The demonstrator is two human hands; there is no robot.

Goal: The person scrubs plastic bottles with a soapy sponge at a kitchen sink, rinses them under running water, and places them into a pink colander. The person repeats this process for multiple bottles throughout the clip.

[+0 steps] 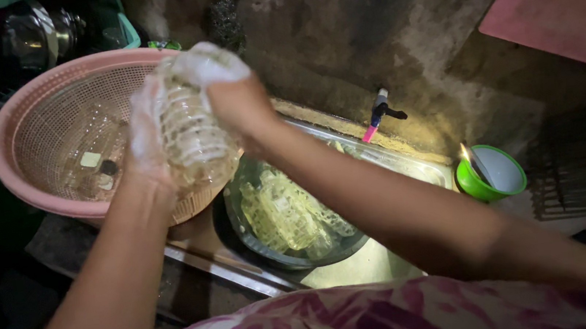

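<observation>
A clear, ribbed drinking glass [190,136] covered in soap suds is being held up above the rim of a round pink plastic colander basket [23,118]. The glass is being clasped from its left side by the left hand [142,134], whose fingers are being curled around the wall, and it is being gripped at its upper end by the right hand [230,94], which is being closed over the top with white foam coating the knuckles. Both hands are being kept wrapped on the glass, neither one spread open. Below and to the right, more clear patterned glasses [287,213] are being soaked in a round metal basin [244,247] resting in a steel sink [411,166]. A small tap with a pink and blue spout [378,114] is being seen projecting from the dark stained wall [365,24] behind the sink. A green plastic cup with a white inside [492,172] is standing near the sink's right end. A pink and white patterned shirt [370,325] is being worn by the person.
</observation>
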